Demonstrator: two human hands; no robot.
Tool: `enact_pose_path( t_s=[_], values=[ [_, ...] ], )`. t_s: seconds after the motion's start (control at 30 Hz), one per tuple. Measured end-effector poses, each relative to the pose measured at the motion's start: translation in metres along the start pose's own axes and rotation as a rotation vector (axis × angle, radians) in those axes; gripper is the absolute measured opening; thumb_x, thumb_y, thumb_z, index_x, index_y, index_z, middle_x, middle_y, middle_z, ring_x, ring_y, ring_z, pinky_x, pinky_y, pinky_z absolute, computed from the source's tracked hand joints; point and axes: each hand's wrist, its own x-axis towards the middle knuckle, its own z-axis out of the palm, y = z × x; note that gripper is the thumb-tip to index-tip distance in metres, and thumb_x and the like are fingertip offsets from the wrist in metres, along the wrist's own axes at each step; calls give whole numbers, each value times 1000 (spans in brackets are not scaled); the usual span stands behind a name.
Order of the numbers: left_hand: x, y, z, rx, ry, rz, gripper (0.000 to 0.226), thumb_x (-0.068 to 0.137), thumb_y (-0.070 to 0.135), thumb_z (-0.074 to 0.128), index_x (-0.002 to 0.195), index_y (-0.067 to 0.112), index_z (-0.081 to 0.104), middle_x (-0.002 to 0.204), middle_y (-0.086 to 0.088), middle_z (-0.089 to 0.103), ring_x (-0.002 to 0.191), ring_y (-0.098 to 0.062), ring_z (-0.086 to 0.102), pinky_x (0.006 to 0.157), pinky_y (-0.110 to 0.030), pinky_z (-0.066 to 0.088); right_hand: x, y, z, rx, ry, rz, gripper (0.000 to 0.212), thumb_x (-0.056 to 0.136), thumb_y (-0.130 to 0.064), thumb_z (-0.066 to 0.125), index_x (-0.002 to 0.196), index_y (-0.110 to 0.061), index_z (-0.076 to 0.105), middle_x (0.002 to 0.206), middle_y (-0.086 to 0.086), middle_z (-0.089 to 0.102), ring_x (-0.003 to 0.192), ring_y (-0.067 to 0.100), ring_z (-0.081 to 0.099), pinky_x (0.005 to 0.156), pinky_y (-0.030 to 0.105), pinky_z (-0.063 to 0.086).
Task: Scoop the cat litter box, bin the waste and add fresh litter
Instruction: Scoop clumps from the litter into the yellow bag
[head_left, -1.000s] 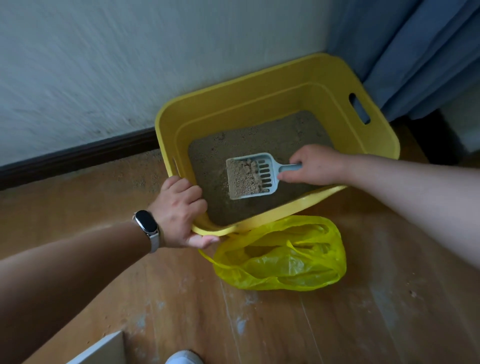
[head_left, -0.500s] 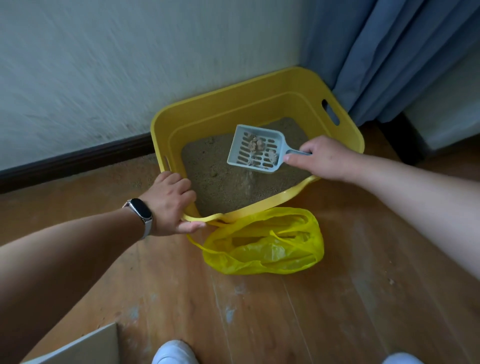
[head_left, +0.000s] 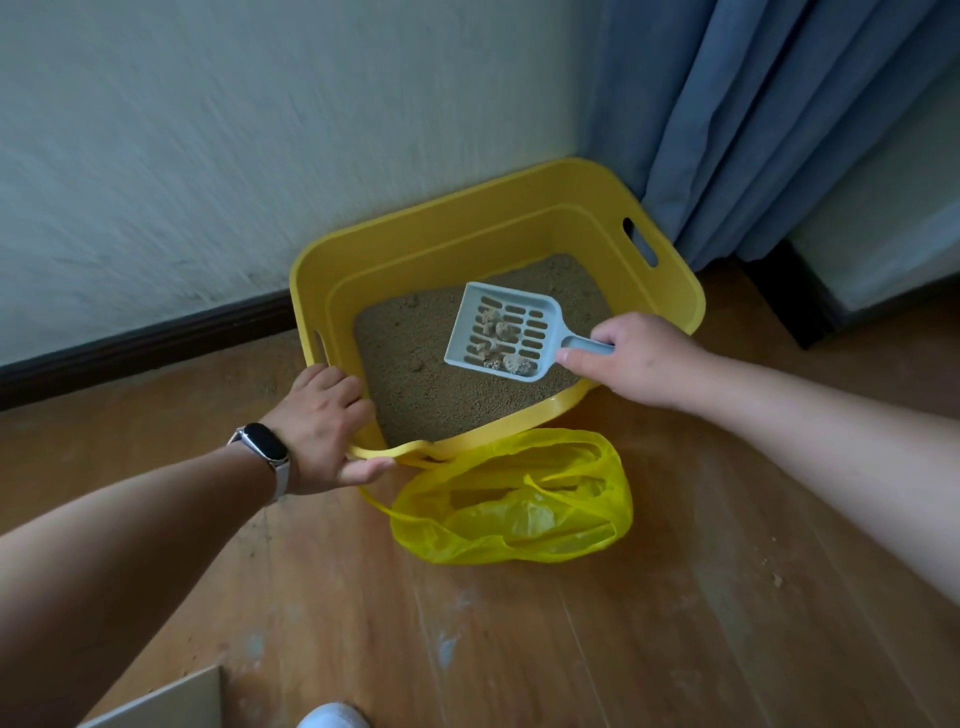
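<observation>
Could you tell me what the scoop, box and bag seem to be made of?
The scoop looks like rigid pale-blue plastic, matte, with moulded slots. The box: thick yellow plastic, smooth, faintly glossy, rounded rim. The bag: probably thin plastic film, translucent, crinkled, shiny.

Soft, diffuse daylight, moderately bright; shadows are faint. Motion blur streaks the wall (head_left: 182, 156). Wide-angle distortion curves the edges.
</observation>
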Motion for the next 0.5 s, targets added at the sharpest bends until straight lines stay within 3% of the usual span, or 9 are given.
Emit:
enact_pose_path(
  t_s=[0.3,0.5],
  values=[
    [1,0,1,-12,8,-3,66,81,73,35,69,12,58,70,-5,47,66,-25,44,75,-42,40,-29,6,7,-57,-122,6,46,82,-53,62,58,-16,48,53,-3,47,52,17,46,52,31,33],
    [1,-1,1,-26,11,3,68,82,74,33,69,13,59,70,-4,48,66,-24,44,75,-41,40,-59,16,15,-270,-173,-20,43,82,-55,60,69,-14,52,56,-3,54,57,17,52,51,30,35]
  ],
)
